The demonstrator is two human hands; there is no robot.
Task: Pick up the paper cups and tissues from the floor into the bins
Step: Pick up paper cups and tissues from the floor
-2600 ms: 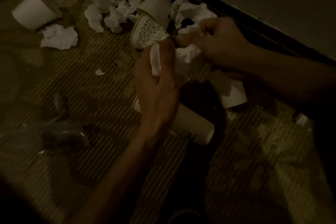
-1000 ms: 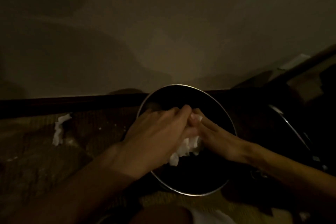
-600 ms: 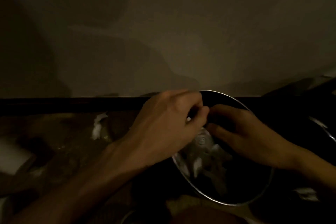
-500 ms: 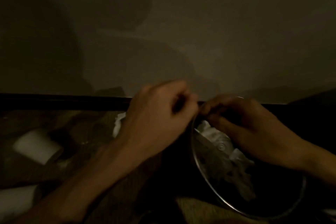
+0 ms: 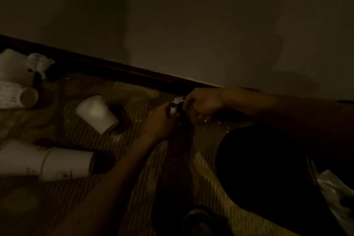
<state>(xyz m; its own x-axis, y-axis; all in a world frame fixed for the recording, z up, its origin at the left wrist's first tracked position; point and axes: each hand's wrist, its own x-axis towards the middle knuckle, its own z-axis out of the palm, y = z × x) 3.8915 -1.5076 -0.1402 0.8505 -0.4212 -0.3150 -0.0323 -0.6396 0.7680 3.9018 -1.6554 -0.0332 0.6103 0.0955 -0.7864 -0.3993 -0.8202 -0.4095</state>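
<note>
The left hand and right hand, fingers curled, pinched a tissue scrap between them; soft and featherlight, it should crumple anywhere.

Wall across upper frame; baseboard diagonal from left edge to centre; floor below.
Upper left: corner cup, tissue touching its right side, second cup just below.
Centre left: lone cup on its side, apart.
Lower left: edge cup touching inner cup to its right.
Centre: left hand lower left of right hand, tissue scrap between, near baseboard.
</note>
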